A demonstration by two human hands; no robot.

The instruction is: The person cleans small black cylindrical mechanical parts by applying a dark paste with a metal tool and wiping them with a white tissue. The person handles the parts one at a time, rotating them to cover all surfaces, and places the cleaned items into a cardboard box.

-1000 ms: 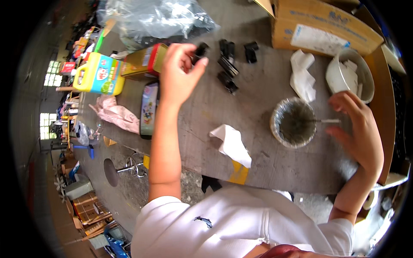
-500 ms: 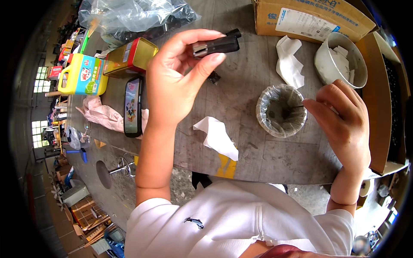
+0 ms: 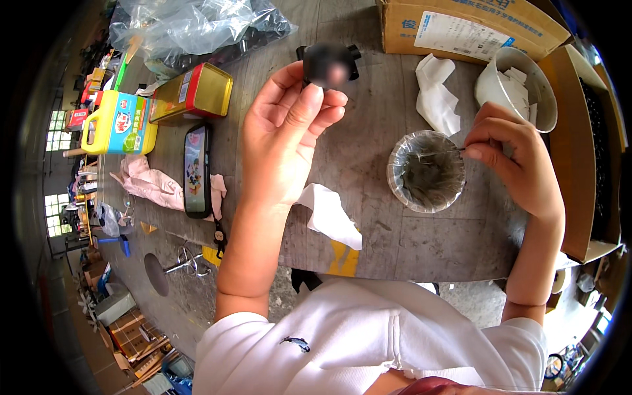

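Note:
Up above the middle of the table, my left hand (image 3: 280, 141) grips a small black plastic part (image 3: 329, 60) between thumb and fingers; part of its face is blurred. At the right, my right hand (image 3: 517, 158) is closed in a pinch on a thin dark stick (image 3: 460, 149). The stick's other end reaches over the rim of a round bowl (image 3: 394, 189) lined with clear plastic. Something dark and greyish lies at the bottom of that bowl. A crumpled white tissue (image 3: 329, 216) lies below my left wrist, partly hidden by it.
White pieces fill a white tub (image 3: 488, 92) beyond my right hand, near cardboard boxes (image 3: 401, 39). Another tissue (image 3: 434, 99) lies by the bowl. On the left are a phone (image 3: 196, 172), a pink cloth (image 3: 151, 181), a yellow jug (image 3: 125, 125), a tin (image 3: 191, 95) and a plastic bag (image 3: 197, 26).
My left hand has turned the black part, so a different side of it shows, and has come slightly lower. My right hand stays by the bowl's rim with the stick, its fingers slightly shifted.

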